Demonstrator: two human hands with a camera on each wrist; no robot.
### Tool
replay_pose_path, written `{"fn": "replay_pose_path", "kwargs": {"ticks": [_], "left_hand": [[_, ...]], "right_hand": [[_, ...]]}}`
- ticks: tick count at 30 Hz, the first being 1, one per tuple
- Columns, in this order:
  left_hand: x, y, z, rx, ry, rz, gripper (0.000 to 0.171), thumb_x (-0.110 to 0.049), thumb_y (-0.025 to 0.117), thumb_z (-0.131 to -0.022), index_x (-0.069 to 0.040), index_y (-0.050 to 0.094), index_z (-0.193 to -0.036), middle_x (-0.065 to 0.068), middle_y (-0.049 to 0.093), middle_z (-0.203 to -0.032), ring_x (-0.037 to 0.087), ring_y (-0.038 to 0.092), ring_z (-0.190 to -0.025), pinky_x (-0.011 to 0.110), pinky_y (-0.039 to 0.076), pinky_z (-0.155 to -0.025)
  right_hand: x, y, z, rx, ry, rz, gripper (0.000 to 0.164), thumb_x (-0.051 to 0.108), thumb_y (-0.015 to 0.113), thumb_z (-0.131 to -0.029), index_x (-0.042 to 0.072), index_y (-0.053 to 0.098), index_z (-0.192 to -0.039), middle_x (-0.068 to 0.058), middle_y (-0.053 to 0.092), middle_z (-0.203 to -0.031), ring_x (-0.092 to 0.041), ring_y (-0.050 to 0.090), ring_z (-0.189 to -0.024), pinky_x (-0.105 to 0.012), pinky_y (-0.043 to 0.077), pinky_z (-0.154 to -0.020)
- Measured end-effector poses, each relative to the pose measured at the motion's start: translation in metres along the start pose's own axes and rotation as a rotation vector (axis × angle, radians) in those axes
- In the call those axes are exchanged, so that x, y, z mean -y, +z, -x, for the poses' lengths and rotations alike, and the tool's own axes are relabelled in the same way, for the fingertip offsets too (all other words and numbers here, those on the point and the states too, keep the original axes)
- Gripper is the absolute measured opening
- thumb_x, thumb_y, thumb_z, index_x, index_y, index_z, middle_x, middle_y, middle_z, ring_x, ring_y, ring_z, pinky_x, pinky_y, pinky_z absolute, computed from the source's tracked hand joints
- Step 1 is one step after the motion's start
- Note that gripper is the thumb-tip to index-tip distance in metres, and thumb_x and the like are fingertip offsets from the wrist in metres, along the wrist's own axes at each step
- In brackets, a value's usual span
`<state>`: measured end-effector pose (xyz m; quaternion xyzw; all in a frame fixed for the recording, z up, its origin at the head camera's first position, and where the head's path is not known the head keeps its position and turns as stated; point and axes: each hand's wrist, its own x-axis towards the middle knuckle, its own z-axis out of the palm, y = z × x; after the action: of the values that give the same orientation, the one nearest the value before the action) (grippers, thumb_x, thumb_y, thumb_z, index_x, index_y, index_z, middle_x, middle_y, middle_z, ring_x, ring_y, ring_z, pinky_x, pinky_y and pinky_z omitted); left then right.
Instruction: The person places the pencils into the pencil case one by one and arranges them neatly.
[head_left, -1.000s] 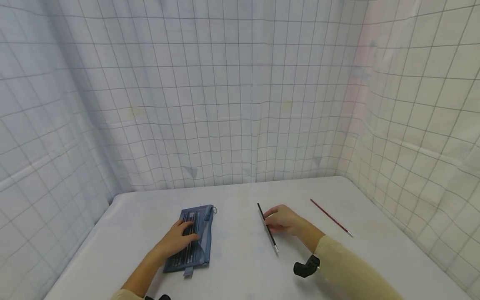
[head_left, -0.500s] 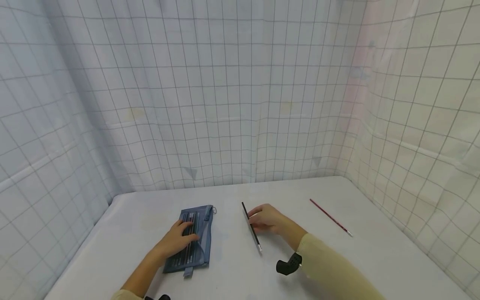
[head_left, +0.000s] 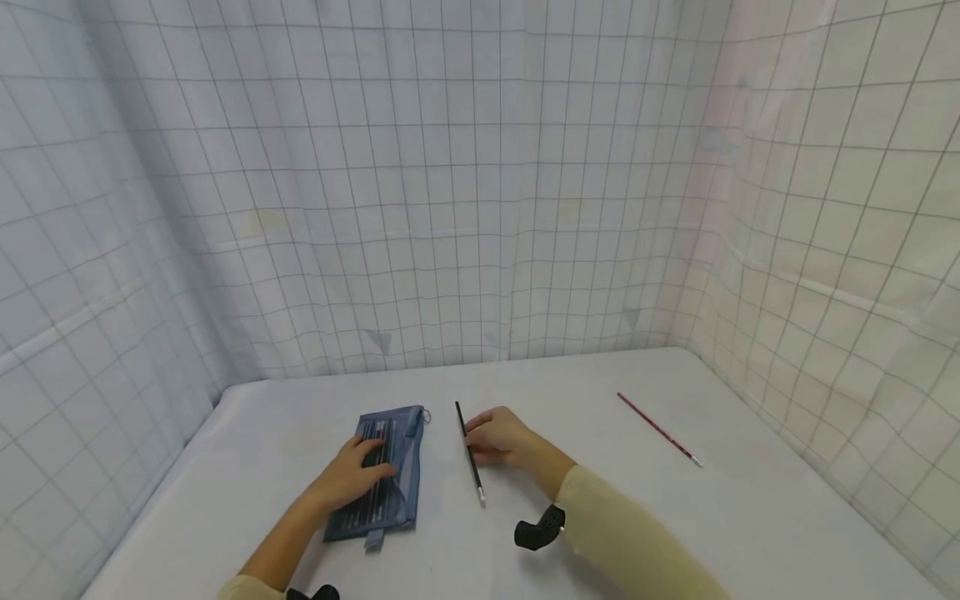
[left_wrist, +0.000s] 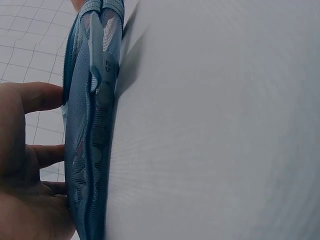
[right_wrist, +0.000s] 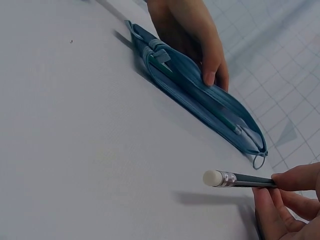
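On the left of the table lies a blue mesh pencil case point(head_left: 408, 482), with several pencils showing through it. My left hand point(head_left: 347, 483) rests on top, fingers spread over the mesh. In the right wrist view the case's mouth gapes unzipped, and a dark green pencil point(right_wrist: 195, 92) shows inside. Right of the case, my right hand point(head_left: 499, 437) pinches a black pencil point(head_left: 476, 475) between thumb and fingers. Its white eraser end point(right_wrist: 213, 178) points toward me, and a shadow falls on the table below it.
A red pencil point(head_left: 660, 430) with a white end lies slanted at the right of the white table point(head_left: 585, 517). Grid-patterned white curtains point(head_left: 480, 208) stand behind the table and along both sides. A metal ring point(right_wrist: 258, 161) hangs from the zipper end of the case.
My right hand has moved left with the black pencil, closer to the pencil case. My left hand has stayed on the case, and the red pencil has not moved.
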<state>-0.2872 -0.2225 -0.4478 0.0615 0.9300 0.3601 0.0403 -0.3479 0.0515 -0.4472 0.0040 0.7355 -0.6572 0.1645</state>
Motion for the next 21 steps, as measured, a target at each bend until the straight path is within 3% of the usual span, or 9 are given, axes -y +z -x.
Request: {"fn": "replay_pose_path", "kwargs": {"ticks": [21], "left_hand": [[-0.001,0.000,-0.002,0.009,-0.045,0.014,0.073,-0.036,0.067,-0.095,0.006,0.044,-0.151,0.041,0.015,-0.160,0.063,0.018,-0.144,0.074,0.022,-0.112]], "right_hand": [[0.009,0.051,-0.004,0.032,-0.007,0.033,0.015,-0.010,0.074,-0.087,-0.004,0.072,-0.101,-0.010,0.067,-0.085,-0.013,0.061,-0.064,-0.020,0.052,-0.051]]}}
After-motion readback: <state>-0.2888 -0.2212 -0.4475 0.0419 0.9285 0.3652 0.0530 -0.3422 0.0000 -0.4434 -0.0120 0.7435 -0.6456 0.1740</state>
